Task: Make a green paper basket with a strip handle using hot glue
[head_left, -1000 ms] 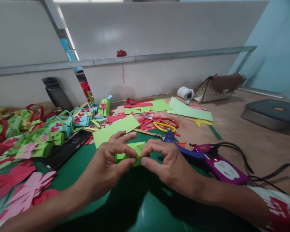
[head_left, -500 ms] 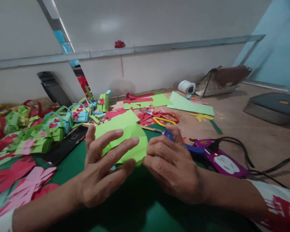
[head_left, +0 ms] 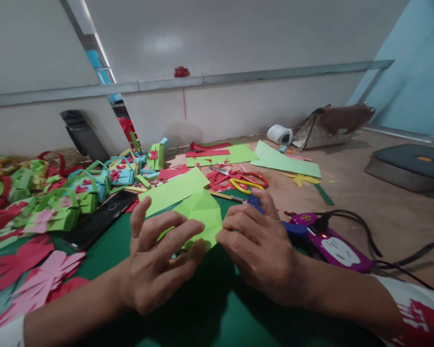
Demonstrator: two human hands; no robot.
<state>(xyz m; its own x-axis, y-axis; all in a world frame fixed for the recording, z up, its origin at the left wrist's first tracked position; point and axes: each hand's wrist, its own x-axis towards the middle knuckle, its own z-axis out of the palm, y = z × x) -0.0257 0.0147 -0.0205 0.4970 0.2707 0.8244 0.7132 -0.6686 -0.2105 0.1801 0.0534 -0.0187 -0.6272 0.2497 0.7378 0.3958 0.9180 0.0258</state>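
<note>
Head camera view: a person seated at a cluttered craft worktop holds a folded light green paper (head_left: 201,212) between both hands, just above a dark green mat (head_left: 210,308). The left hand (head_left: 155,255) has its fingers (head_left: 166,226) fanned apart and curved over the paper's near side, with the thumb meeting them from below to pinch the lower edge. The right hand (head_left: 260,250) has its fingers (head_left: 238,222) curled close together and nips the paper's right-hand corner against the thumb.

A flat light green sheet (head_left: 173,189) lies just behind the folded piece. To the left, a black smartphone (head_left: 97,219) rests on the mat's edge, beside a heap of paper baskets (head_left: 75,190) in green, blue and yellow. Pink and red paper flower cutouts (head_left: 43,279) lie near the left forearm.

Beyond the right hand lie scissors with red and yellow handles (head_left: 248,182) among red paper scraps (head_left: 220,177). A blue glue gun (head_left: 292,227) sits just beside the right hand, partly hidden by it, next to a purple power strip (head_left: 332,248) with black cords (head_left: 365,231). Farther back, against the white wall, stand a white tape roll (head_left: 279,135) and a handbag (head_left: 329,126); a grey lidded container (head_left: 408,166) sits well apart at the far right.
</note>
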